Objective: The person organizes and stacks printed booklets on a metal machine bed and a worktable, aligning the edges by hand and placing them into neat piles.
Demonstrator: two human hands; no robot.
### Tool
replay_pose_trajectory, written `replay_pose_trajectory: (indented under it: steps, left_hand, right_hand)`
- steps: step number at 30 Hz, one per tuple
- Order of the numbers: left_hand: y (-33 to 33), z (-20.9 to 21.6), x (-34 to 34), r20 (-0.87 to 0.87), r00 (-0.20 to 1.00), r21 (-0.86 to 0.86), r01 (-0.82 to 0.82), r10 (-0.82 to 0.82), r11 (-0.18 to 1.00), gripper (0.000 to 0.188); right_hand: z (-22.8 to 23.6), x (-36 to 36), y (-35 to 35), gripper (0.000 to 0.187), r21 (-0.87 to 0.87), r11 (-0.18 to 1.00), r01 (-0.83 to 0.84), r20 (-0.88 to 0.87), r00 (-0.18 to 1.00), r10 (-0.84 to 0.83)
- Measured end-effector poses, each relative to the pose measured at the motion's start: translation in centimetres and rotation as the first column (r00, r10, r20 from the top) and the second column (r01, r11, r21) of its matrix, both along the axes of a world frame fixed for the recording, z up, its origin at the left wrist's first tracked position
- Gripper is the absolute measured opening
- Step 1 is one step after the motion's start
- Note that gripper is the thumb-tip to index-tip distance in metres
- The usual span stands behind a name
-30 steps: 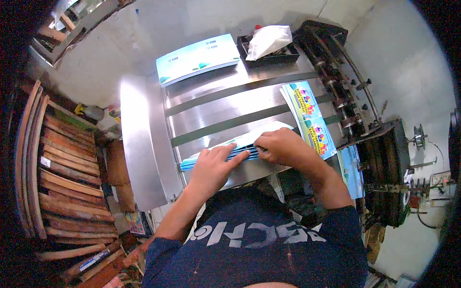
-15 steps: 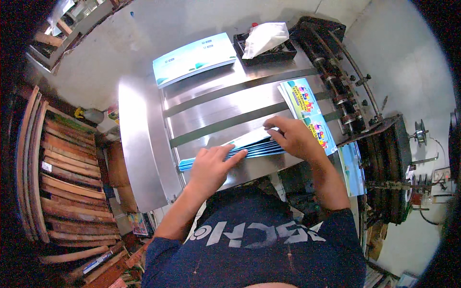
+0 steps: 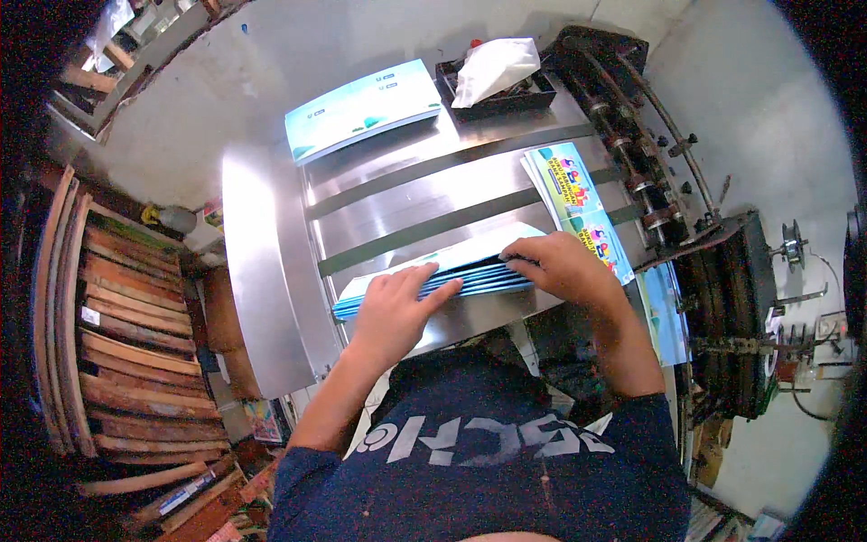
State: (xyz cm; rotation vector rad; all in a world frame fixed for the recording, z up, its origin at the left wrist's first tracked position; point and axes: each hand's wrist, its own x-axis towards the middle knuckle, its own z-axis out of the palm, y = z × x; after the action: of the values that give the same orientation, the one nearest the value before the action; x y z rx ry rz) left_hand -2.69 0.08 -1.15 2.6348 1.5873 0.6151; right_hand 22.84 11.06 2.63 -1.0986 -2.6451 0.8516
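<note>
A small stack of folded light-blue printed sheets (image 3: 488,280) lies along the near edge of the metal table, its folded edges facing me. My left hand (image 3: 397,304) rests on the stack's left part, fingers stretched out and thumb apart. At the right end my right hand (image 3: 567,268) is closed, thumb and fingers pinching the edge of the top sheet (image 3: 488,242). That sheet stands lifted, with a dark gap between it and the folded ones below. Beside my right hand lies a pile of colourful printed covers (image 3: 571,185), partly hidden by the hand.
At the table's back is a stack of flat pale-blue sheets (image 3: 366,108), next to a black tray (image 3: 506,107) with a white cloth (image 3: 495,70). Dark belts cross the metal table (image 3: 271,271). A machine with rollers (image 3: 637,154) borders the right; wooden slats (image 3: 140,334) stand left.
My right hand has moved slightly down and right, its fingers now closed on the top sheet's edge. The sheet shows more of its surface, raised at the right. My left hand stays nearly in place.
</note>
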Motion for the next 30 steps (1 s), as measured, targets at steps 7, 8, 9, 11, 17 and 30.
replay_pose_trajectory:
  steps: [7,8,9,11,17,30]
  left_hand:
    - [0.2,0.9,-0.1,0.031,0.999,-0.091,0.027,-0.024,0.996,0.038]
    - [0.3,1.2,0.1,0.030,0.999,-0.089,0.035,-0.033,0.995,0.038]
    - [0.3,1.2,0.2,0.040,0.999,-0.102,0.028,-0.024,0.994,0.037]
    - [0.2,1.2,0.1,0.046,0.999,-0.115,0.016,-0.011,0.993,0.035]
    - [0.7,1.2,0.3,0.047,0.998,-0.141,0.044,-0.037,0.989,0.034]
    - [0.0,0.6,0.0,0.050,0.999,-0.159,0.000,0.008,0.987,0.038]
  right_hand:
    - [-1.0,1.3,2.4,0.022,-0.281,0.959,-0.042,-0.112,0.994,0.011]
    - [-1.2,1.6,2.6,0.022,-0.372,0.926,-0.061,-0.159,0.987,0.001]
    - [-1.1,1.4,2.5,0.022,-0.373,0.925,-0.067,-0.164,0.986,0.005]
    - [-0.7,0.5,1.9,0.018,-0.075,0.996,-0.044,-0.002,0.999,0.044]
    - [0.0,0.5,1.3,0.020,0.130,0.978,-0.165,0.076,0.985,0.156]
    - [3.4,11.7,9.8,0.034,0.206,0.821,0.532,-0.454,0.795,-0.401]
